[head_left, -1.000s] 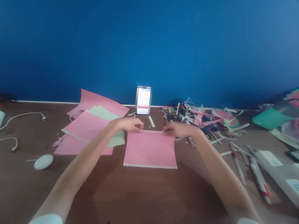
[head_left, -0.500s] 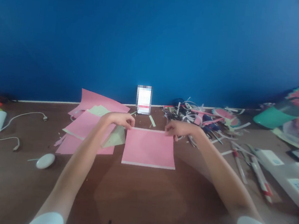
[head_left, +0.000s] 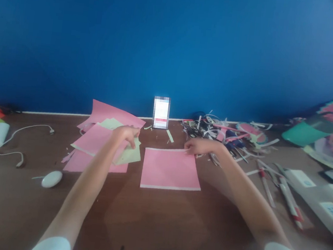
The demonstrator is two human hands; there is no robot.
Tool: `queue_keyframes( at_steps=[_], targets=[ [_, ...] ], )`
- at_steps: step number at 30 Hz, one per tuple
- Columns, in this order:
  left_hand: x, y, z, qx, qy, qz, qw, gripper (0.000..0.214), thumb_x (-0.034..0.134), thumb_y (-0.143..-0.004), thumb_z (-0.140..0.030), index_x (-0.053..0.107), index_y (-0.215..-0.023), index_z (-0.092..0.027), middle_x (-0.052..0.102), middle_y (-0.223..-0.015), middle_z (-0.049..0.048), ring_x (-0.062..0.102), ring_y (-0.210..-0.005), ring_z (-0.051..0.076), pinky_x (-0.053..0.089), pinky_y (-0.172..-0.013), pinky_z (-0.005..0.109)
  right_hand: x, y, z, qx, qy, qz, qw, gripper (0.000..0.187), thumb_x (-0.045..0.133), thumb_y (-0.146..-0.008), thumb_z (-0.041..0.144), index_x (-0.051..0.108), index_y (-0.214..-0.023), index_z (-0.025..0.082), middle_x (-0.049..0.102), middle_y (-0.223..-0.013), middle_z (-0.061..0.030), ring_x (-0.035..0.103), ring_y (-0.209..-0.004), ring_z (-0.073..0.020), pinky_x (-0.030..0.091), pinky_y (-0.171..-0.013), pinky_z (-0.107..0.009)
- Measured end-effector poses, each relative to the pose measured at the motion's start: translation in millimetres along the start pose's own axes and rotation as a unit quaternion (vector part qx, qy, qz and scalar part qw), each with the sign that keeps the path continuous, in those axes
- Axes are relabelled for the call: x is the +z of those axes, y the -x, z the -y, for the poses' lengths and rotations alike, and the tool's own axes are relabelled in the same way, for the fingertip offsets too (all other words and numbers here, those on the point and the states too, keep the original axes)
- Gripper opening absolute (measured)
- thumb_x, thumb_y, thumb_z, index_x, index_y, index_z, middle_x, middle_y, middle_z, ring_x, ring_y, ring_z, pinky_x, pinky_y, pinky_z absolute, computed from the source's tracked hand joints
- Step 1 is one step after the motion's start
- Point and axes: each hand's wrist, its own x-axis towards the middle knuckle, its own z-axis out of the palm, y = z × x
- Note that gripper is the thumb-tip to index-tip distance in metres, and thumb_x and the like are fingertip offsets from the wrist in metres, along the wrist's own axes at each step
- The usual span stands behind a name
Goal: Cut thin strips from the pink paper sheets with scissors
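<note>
A folded pink paper sheet lies flat on the brown table in front of me. My right hand rests at the sheet's far right corner, fingers curled and pinching its edge. My left hand is off the sheet, to its left, hovering over a pale green sheet with its fingers bent downward; nothing shows clearly between them. Both forearms reach out from the bottom of the view.
A stack of pink and green papers lies left. A phone leans on the blue wall. Paper scraps, scissors and pens clutter the right. A white mouse and cable lie far left, boxes far right.
My left hand has let go of the pink sheet's far left corner and moved left over the green paper. The right hand stays on the far right corner.
</note>
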Motion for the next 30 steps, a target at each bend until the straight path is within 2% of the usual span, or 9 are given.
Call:
queue_keyframes(
  at_steps=[4,6,14,17,20,22,26,28,30],
  targets=[
    [1.5,0.0,-13.1,0.020,-0.041,0.018,0.999,0.055,0.078,-0.055,-0.034,0.053,-0.102,-0.025,0.051,-0.120,0.0111,0.046,-0.108,0.031,0.044,-0.077,0.036,1.5,-2.7,-0.4,-0.007,0.001,0.005,1.000,0.018,0.055,-0.078,0.036,0.053,-0.076,0.018,0.060,-0.065,-0.0018,0.060,-0.061,-0.0162,0.035,-0.051,-0.023],
    [1.0,-0.3,-14.8,0.025,-0.048,0.018,0.998,0.050,0.078,-0.056,-0.034,0.054,-0.098,-0.025,0.052,-0.118,0.0098,0.044,-0.110,0.031,0.044,-0.079,0.036,1.7,-3.0,0.5,-0.004,0.000,0.008,1.000,0.019,0.056,-0.078,0.037,0.054,-0.078,0.018,0.061,-0.066,-0.0016,0.060,-0.062,-0.0159,0.035,-0.051,-0.023],
    [0.6,-3.5,-3.1,0.047,-0.025,0.001,0.999,0.045,0.079,-0.053,-0.039,0.055,-0.087,-0.024,0.056,-0.111,0.0060,0.044,-0.109,0.029,0.042,-0.076,0.031,1.2,-1.1,4.6,0.005,0.002,-0.001,1.000,0.019,0.056,-0.078,0.035,0.057,-0.087,0.019,0.062,-0.070,-0.0015,0.061,-0.064,-0.0162,0.036,-0.051,-0.023],
    [2.4,-7.8,2.0,0.063,0.002,-0.002,0.998,0.036,0.075,-0.057,-0.035,0.054,-0.083,-0.023,0.059,-0.104,0.0043,0.051,-0.095,0.025,0.040,-0.069,0.028,0.5,-2.4,1.1,0.007,-0.007,-0.016,1.000,0.024,0.054,-0.080,0.036,0.060,-0.096,0.019,0.063,-0.073,-0.0029,0.060,-0.063,-0.0164,0.037,-0.051,-0.023],
    [4.0,-11.5,6.9,0.075,0.042,-0.008,0.996,0.020,0.065,-0.065,-0.029,0.053,-0.078,-0.021,0.062,-0.091,0.0020,0.053,-0.075,0.018,0.036,-0.061,0.027,-0.3,-6.0,-4.4,0.000,-0.015,-0.062,0.998,0.026,0.054,-0.082,0.037,0.063,-0.096,0.018,0.067,-0.080,-0.0054,0.059,-0.065,-0.0160,0.039,-0.054,-0.024],
    [4.9,-12.9,10.2,0.081,0.055,-0.018,0.995,0.015,0.061,-0.067,-0.028,0.053,-0.077,-0.021,0.063,-0.088,0.0015,0.053,-0.071,0.017,0.035,-0.059,0.026,-0.3,-9.6,-8.6,0.005,-0.019,-0.113,0.993,0.025,0.055,-0.082,0.038,0.064,-0.094,0.018,0.068,-0.086,-0.0061,0.060,-0.069,-0.0164,0.040,-0.059,-0.024],
    [6.2,-15.1,16.3,0.094,0.078,-0.015,0.992,0.033,0.068,-0.061,-0.031,0.055,-0.091,-0.023,0.063,-0.103,0.0031,0.057,-0.083,0.019,0.038,-0.063,0.024,0.5,-17.1,-18.3,0.039,-0.003,-0.212,0.976,0.022,0.054,-0.084,0.036,0.065,-0.093,0.019,0.069,-0.087,-0.0061,0.061,-0.074,-0.0177,0.040,-0.063,-0.025],
    [6.2,-16.1,17.9,0.101,0.078,-0.009,0.992,0.046,0.072,-0.056,-0.032,0.055,-0.098,-0.023,0.061,-0.111,0.0042,0.057,-0.090,0.021,0.040,-0.066,0.024,0.8,-19.7,-23.8,0.062,0.034,-0.261,0.963,0.017,0.054,-0.083,0.028,0.064,-0.092,0.019,0.070,-0.091,-0.0065,0.062,-0.079,-0.0188,0.040,-0.066,-0.026],
    [5.7,-16.8,17.8,0.100,0.062,-0.005,0.993,0.048,0.073,-0.054,-0.031,0.056,-0.099,-0.023,0.060,-0.114,0.0047,0.057,-0.092,0.021,0.040,-0.067,0.024,1.1,-20.8,-29.0,0.106,0.078,-0.307,0.943,0.017,0.053,-0.081,0.020,0.064,-0.093,0.020,0.070,-0.095,-0.0069,0.062,-0.085,-0.0209,0.040,-0.070,-0.027]
  ],
)
